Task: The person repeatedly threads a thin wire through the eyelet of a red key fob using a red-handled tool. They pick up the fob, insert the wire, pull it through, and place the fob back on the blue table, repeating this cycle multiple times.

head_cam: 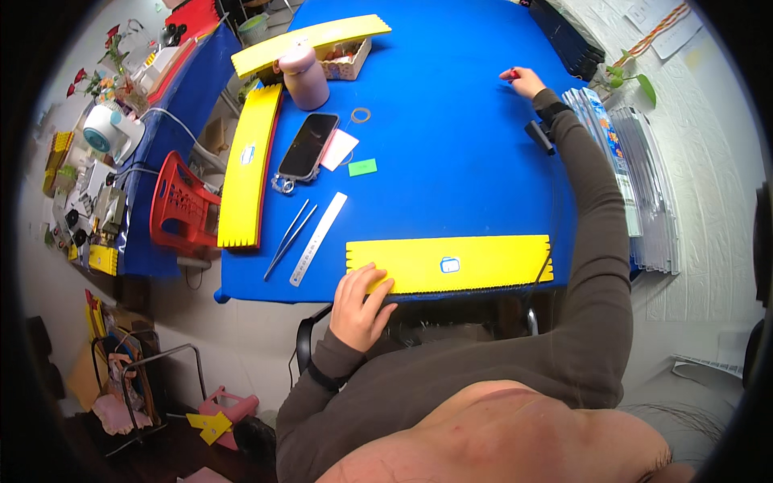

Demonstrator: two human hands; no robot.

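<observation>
My left hand rests its fingertips on the left end of a long yellow strip-shaped piece with notched ends and a dark lower edge, lying along the near table edge. My right hand reaches over the far right of the blue-covered table, its fingers closed around a small red item. I cannot tell what the item is. A steel ruler and metal tweezers lie to the left of the near strip. Farther back are a smartphone, a pink paper and a green slip.
A second yellow strip lies along the left edge. Another slants across the back, behind a pink bottle and beside a small box. Clear plastic cases line the right side. A red chair stands left.
</observation>
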